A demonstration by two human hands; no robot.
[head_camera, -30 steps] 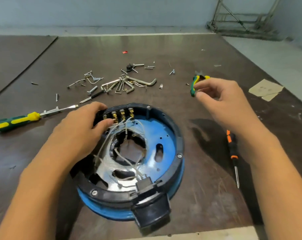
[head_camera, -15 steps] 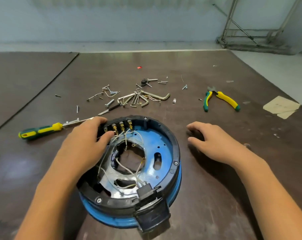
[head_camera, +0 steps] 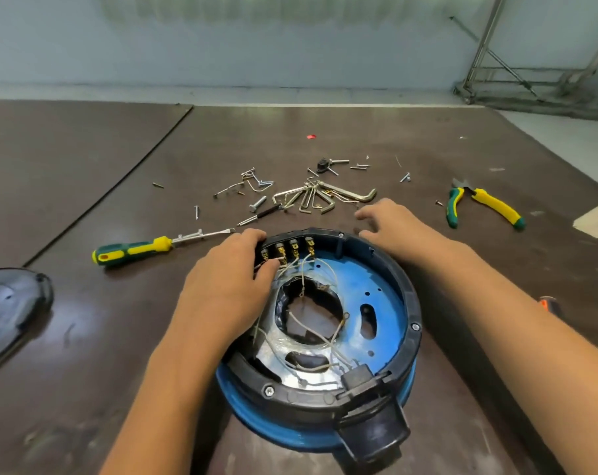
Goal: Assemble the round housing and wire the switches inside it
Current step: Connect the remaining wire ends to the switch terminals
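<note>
The round housing [head_camera: 409, 323], a black ring on a blue base, lies on the dark table in front of me. A row of brass-tabbed switches [head_camera: 292, 250] sits at its far inner rim, with thin white wires [head_camera: 311, 347] looping across the blue and silver floor. My left hand [head_camera: 229, 286] grips the housing's far left rim beside the switches, thumb inside against the wires. My right hand [head_camera: 398, 229] reaches over the far right rim with fingers spread and nothing held. A black plug block [head_camera: 369, 430] juts from the near rim.
Beyond the housing lie hex keys [head_camera: 325, 197] and loose screws [head_camera: 256, 186]. A green-yellow screwdriver [head_camera: 136, 250] lies at left, green-yellow pliers [head_camera: 482, 204] at right. A black cover [head_camera: 10, 303] sits at the left edge. An orange tool tip [head_camera: 546, 305] peeks out behind my right forearm.
My right hand let go of the pliers, which now lie on the table, dropped to the table right of the housing, then moved to its far rim. My left hand stayed on the rim.
</note>
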